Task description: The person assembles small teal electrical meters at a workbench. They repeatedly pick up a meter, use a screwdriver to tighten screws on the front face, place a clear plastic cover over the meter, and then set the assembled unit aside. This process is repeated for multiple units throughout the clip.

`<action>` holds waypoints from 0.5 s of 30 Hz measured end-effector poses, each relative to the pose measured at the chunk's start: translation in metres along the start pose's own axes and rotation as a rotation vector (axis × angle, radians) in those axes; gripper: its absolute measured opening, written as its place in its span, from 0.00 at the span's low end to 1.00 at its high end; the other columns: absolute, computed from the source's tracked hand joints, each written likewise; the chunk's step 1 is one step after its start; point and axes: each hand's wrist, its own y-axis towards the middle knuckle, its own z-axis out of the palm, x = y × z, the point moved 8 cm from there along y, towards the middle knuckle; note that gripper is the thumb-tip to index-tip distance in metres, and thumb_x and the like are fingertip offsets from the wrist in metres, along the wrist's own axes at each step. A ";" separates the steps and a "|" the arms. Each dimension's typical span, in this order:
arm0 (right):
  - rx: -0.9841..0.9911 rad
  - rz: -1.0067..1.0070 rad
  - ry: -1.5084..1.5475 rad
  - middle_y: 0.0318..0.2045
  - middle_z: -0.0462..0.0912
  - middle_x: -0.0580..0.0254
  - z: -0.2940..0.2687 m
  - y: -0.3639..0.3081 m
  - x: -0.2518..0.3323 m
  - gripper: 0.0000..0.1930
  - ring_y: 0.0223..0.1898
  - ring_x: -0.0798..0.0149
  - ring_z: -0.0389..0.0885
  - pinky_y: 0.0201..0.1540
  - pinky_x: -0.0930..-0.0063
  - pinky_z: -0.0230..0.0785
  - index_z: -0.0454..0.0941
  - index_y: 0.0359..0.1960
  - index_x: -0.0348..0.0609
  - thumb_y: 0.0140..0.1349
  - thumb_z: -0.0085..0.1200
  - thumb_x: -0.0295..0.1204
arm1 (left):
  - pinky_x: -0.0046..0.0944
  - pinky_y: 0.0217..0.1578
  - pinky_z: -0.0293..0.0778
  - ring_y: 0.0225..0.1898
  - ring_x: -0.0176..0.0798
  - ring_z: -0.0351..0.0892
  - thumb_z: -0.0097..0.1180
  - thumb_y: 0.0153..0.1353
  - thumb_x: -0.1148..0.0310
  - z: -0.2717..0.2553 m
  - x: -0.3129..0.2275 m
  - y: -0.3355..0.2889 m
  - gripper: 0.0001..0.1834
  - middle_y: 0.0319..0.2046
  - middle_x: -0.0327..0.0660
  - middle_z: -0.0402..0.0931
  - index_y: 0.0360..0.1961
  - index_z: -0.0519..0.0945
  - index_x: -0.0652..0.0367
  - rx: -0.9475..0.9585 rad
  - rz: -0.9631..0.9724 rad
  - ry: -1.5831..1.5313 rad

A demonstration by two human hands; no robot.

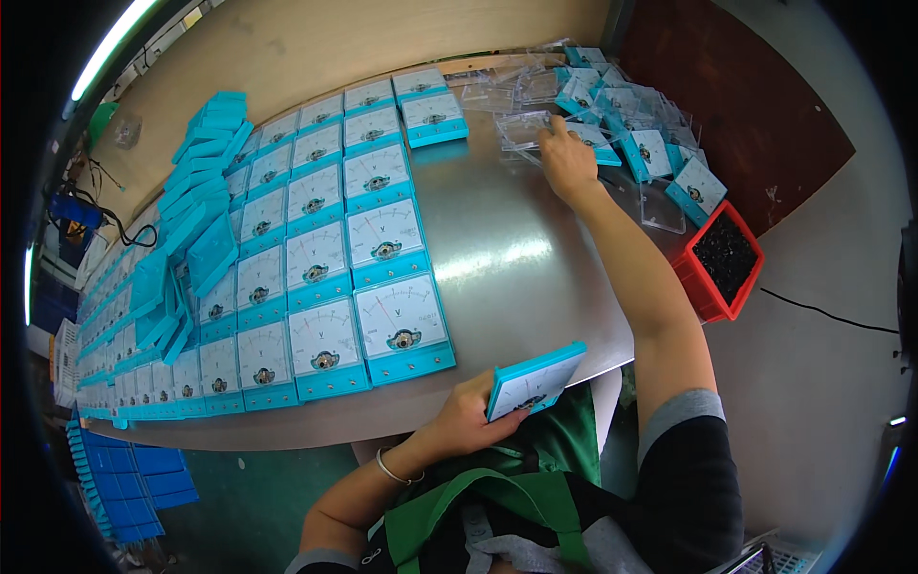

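My left hand (461, 418) grips a blue-cased analog meter (537, 381) by its side, near the table's front edge. The meter is tilted, with its white dial toward me. At the back right, my right hand (569, 158) reaches out with closed fingers on the edge of a clear plastic cover (523, 130). The fingertips are partly hidden. Close by that hand lies a loose pile of blue meters (652, 153) and more clear covers (535, 88).
Rows of blue meters (387, 234) stand on the metal table (507, 268) at the left. Blue cases (206, 182) are heaped on top of them. A red bin (749, 290) of small black parts stands at the right edge. Blue boxes (120, 483) are stacked below left.
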 end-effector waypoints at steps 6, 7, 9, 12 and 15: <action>-0.012 -0.065 0.434 0.38 0.79 0.52 -0.065 -0.026 0.025 0.09 0.35 0.53 0.81 0.34 0.65 0.73 0.76 0.38 0.38 0.54 0.54 0.25 | 0.38 0.40 0.73 0.38 0.46 0.78 0.61 0.51 0.74 0.001 -0.001 0.000 0.18 0.39 0.47 0.76 0.45 0.76 0.63 0.029 0.039 -0.030; -0.011 -0.052 0.564 0.35 0.81 0.53 -0.091 -0.039 0.025 0.09 0.34 0.53 0.80 0.35 0.67 0.73 0.77 0.38 0.38 0.55 0.55 0.25 | 0.38 0.40 0.73 0.38 0.46 0.78 0.61 0.51 0.74 0.002 -0.008 0.001 0.18 0.39 0.46 0.76 0.45 0.76 0.63 0.040 0.073 -0.060; 0.388 -0.097 0.769 0.32 0.82 0.52 -0.102 -0.059 0.034 0.09 0.32 0.54 0.81 0.36 0.68 0.72 0.78 0.38 0.37 0.56 0.55 0.25 | 0.36 0.40 0.73 0.38 0.42 0.78 0.61 0.51 0.75 0.005 -0.013 0.001 0.18 0.38 0.45 0.77 0.45 0.76 0.63 0.074 0.107 -0.076; 0.625 -0.258 0.820 0.32 0.82 0.51 -0.092 -0.099 0.045 0.09 0.30 0.56 0.81 0.37 0.70 0.72 0.78 0.37 0.35 0.55 0.55 0.26 | 0.38 0.45 0.72 0.44 0.44 0.78 0.61 0.51 0.76 0.016 -0.017 0.002 0.18 0.47 0.48 0.75 0.46 0.76 0.65 0.234 0.054 0.007; 0.477 -0.271 0.710 0.32 0.80 0.53 -0.093 -0.117 0.042 0.08 0.31 0.55 0.80 0.36 0.68 0.72 0.79 0.35 0.38 0.54 0.55 0.24 | 0.43 0.53 0.69 0.58 0.52 0.70 0.60 0.52 0.74 0.032 -0.036 0.009 0.20 0.62 0.53 0.60 0.47 0.75 0.66 0.185 0.174 0.262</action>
